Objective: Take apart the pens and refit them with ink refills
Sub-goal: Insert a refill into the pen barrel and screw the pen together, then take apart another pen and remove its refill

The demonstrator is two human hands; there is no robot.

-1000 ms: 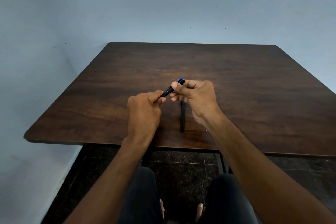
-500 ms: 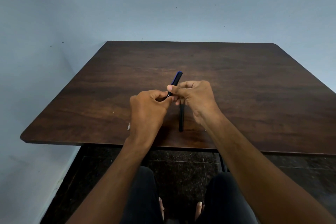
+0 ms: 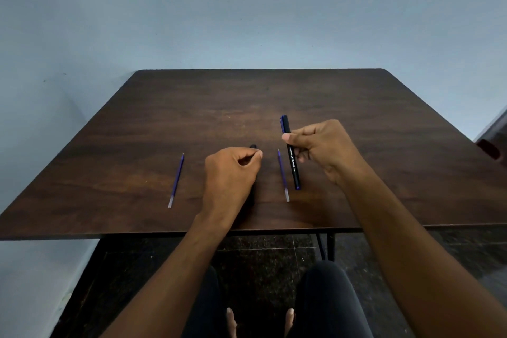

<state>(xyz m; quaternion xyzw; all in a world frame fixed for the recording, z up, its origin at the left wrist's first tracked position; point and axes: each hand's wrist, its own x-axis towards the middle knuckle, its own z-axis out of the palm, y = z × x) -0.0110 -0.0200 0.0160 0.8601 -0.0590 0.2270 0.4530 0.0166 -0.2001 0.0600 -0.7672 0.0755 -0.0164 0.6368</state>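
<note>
My right hand grips a black pen with white lettering and a blue clip, held nearly upright just above the table. A thin blue ink refill lies on the wood just left of that pen. My left hand is curled over a second black pen, fingers pinched at its far end. Only that end and a dark strip by the palm show. Another blue refill lies alone further left.
The dark wooden table stands against a pale blue wall. Its front edge runs just below my wrists, with my knees and a tiled floor beneath. A dark red object shows past the table's right edge.
My hands have parted. The right hand carried the lettered pen to the right, and the left hand dropped onto the pen lying on the table. The view has shifted, and two refills now show.
</note>
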